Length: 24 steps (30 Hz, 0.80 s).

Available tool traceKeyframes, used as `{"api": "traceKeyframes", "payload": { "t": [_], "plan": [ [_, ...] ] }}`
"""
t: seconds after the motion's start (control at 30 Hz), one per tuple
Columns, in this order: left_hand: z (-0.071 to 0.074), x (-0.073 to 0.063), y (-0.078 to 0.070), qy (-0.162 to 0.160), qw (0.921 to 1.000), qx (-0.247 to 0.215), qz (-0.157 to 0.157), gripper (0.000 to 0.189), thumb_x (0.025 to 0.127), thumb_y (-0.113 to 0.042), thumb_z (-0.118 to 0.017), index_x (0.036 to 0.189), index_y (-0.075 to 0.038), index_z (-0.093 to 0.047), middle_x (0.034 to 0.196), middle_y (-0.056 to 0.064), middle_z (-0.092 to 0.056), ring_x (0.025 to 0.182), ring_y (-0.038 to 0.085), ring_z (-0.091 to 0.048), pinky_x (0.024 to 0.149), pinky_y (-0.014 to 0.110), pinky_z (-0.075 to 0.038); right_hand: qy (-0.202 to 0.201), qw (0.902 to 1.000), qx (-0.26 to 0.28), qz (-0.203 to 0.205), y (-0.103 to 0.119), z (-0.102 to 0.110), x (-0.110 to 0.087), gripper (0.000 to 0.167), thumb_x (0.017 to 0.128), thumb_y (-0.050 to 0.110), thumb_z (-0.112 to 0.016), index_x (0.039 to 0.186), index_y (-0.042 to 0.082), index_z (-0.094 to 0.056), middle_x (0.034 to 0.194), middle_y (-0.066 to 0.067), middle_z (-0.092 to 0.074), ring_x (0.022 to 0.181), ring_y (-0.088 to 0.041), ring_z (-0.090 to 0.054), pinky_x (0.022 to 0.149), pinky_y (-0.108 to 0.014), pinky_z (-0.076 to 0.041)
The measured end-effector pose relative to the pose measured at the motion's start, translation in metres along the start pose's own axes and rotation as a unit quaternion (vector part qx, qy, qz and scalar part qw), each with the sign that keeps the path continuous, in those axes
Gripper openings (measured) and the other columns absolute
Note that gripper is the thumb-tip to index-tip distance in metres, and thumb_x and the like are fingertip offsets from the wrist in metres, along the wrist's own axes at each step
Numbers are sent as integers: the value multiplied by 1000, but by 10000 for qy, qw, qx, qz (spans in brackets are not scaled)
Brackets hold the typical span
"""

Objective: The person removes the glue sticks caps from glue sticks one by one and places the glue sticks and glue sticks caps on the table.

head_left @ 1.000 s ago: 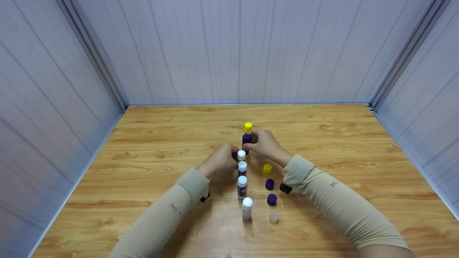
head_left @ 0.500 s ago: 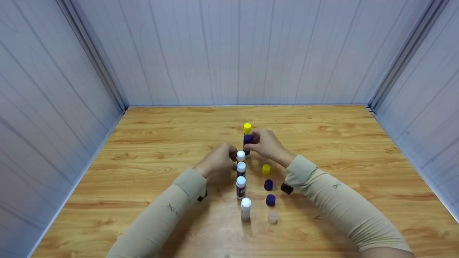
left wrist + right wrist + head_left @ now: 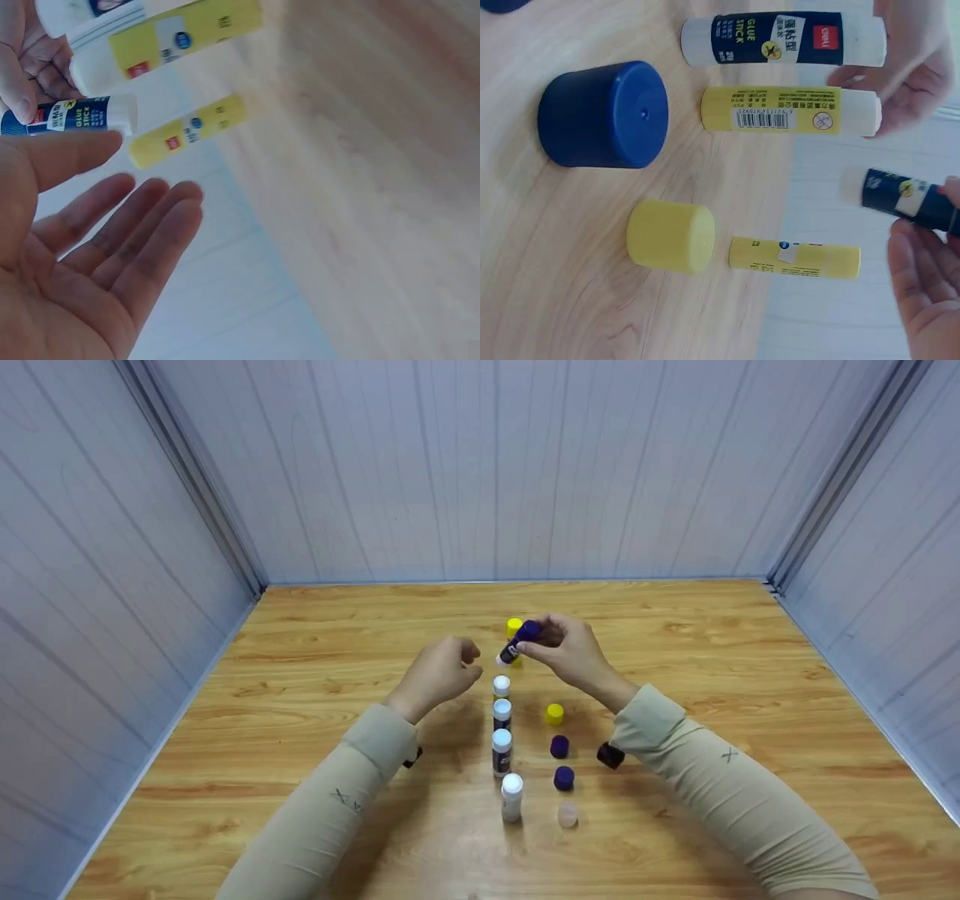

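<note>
My right hand (image 3: 576, 654) pinches a dark blue glue stick (image 3: 513, 650) near its blue-capped end. The stick is tilted and lifted, its white base pointing down-left; in the right wrist view the label of this glue stick (image 3: 911, 197) shows. My left hand (image 3: 441, 673) hovers to the left, fingers relaxed and holding nothing; the left wrist view shows the palm of the left hand (image 3: 97, 277) turned up. Behind the held stick stands a yellow glue stick (image 3: 514, 627) with a yellow cap, partly hidden. Nearest in front is an uncapped yellow glue stick (image 3: 780, 110) with a white top.
Toward me, uncapped glue sticks continue the row: two dark blue ones (image 3: 502, 754) and a white one (image 3: 511, 801). Right of them stand loose caps: yellow (image 3: 554, 715), two dark blue (image 3: 564, 778) and one translucent (image 3: 568, 814). Pale panels (image 3: 480, 472) wall the wooden table (image 3: 337, 645).
The right hand has raised the dark blue glue stick off the table and tilted it. My left hand has come away from the row, up and left, its fingers loosened.
</note>
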<state>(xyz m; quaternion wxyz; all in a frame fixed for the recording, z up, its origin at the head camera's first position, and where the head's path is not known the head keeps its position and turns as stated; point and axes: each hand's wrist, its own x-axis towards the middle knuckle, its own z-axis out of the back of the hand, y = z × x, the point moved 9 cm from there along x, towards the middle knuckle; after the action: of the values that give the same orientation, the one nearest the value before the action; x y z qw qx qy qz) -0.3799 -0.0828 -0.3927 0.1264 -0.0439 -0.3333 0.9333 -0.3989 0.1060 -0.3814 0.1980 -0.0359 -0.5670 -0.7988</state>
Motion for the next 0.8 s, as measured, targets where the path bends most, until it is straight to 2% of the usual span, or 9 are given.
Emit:
{"api": "traceKeyframes", "payload": {
  "t": [0.1, 0.23, 0.37, 0.47, 0.63, 0.8],
  "plan": [
    [8, -2, -14, -312, 9990, -13, -326, 36, 109, -15, -62, 138, 4, -69, 138, 22, -73, 127, 37, -71, 104, 49, -61, -92, 9990, 385, 209, 5, 2, -5, 25, 98, 3, -80, 118, -5, -70, 110, -17, -80, 93, -12, -75, 83, -21, -61],
    [12, -5, -32, -598, 9946, -23, -848, 39, 111, -21, -60, 141, 3, -68, 143, 22, -71, 133, 37, -69, 111, 49, -58, -213, 9958, 846, 293, 8, 5, -10, 23, 98, 1, -79, 118, -5, -69, 105, -8, -80, 90, -10, -74, 82, -22, -62],
    [13, -11, -51, -785, 9856, -31, -1497, 42, 110, -24, -66, 143, 3, -66, 144, 22, -70, 135, 35, -68, 113, 47, -57, -373, 9924, 1146, 227, 10, 9, -15, 23, 98, 0, -78, 118, -5, -69, 103, -2, -79, 91, -11, -74, 84, -23, -63],
    [13, -16, -63, -892, 9783, 89, -1866, 46, 107, -24, -72, 143, 3, -66, 142, 22, -71, 126, 32, -73, 106, 43, -61, -472, 9888, 1409, 110, 12, 11, -17, 23, 98, -1, -78, 119, -5, -69, 103, 1, -79, 93, -12, -76, 87, -25, -64],
    [11, -21, -78, -1038, 9691, 509, -2179, 41, 104, -24, -77, 136, 1, -69, 126, 17, -76, 101, 24, -76, 85, 35, -66, -521, 9815, 1840, -17, 15, 11, -20, 21, 99, -3, -76, 118, -5, -68, 100, 1, -80, 94, -11, -77, 89, -28, -65],
    [9, -22, -86, -1155, 9641, 711, -2281, 31, 105, -21, -76, 129, -2, -73, 120, 15, -79, 103, 23, -78, 87, 34, -66, -585, 9774, 2030, -40, 15, 12, -23, 17, 99, -5, -74, 116, -6, -69, 97, 1, -80, 92, -11, -77, 88, -28, -65]
  ]
}}
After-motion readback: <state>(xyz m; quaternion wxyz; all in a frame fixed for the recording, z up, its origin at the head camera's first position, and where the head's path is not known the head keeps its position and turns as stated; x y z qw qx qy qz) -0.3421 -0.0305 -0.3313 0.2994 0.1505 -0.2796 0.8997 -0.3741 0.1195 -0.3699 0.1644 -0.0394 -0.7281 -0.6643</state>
